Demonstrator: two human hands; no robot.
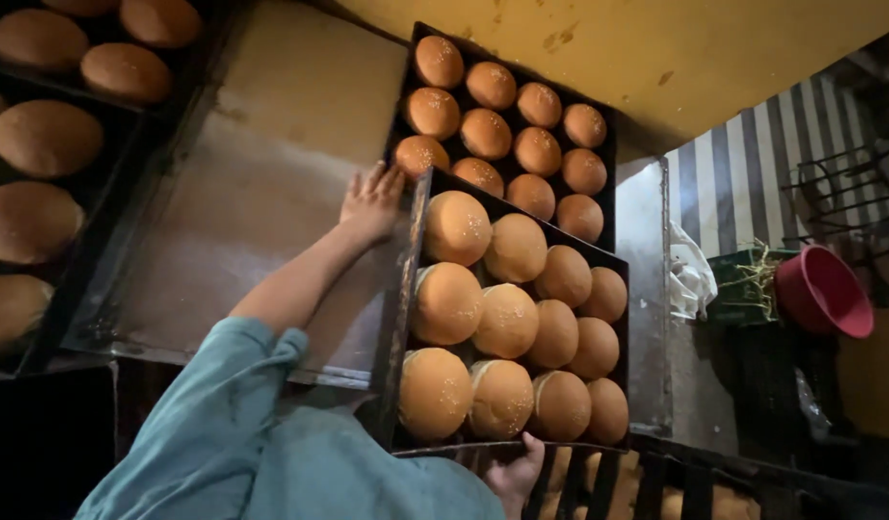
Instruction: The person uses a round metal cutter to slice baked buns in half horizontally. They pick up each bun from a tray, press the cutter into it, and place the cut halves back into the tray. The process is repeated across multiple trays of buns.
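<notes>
Teal sleeve (223, 424) filled the lower left of the view, belonging to the person at work. Both hands were on the near tray (412, 289), a dark metal baking sheet held above a steel table (271, 144): the left hand (372, 204) gripped its far left corner, fingers spread along the edge, and the right hand (515, 472) was clenched around its near rim. This tray carried twelve buns (507, 321), in three rows of four, golden and dusted with seeds. A second tray (613, 125) lay just beyond, partly overlapped by the near one, and twelve smaller buns (486, 133) could be counted on it. In my judgement the loaded tray would be stiff but fairly heavy and awkward to balance; the buns looked soft, light and easily dented, and sat loose, so they could slide if the sheet tilted. Hold is best taken at opposite rims, as seen, with the sheet kept level. Larger loaves (45, 138) sat on racks at the left; eight were in view, some cut off by the frame. At the right stood one red bowl (822, 292) beside a striped cloth (743, 173).
</notes>
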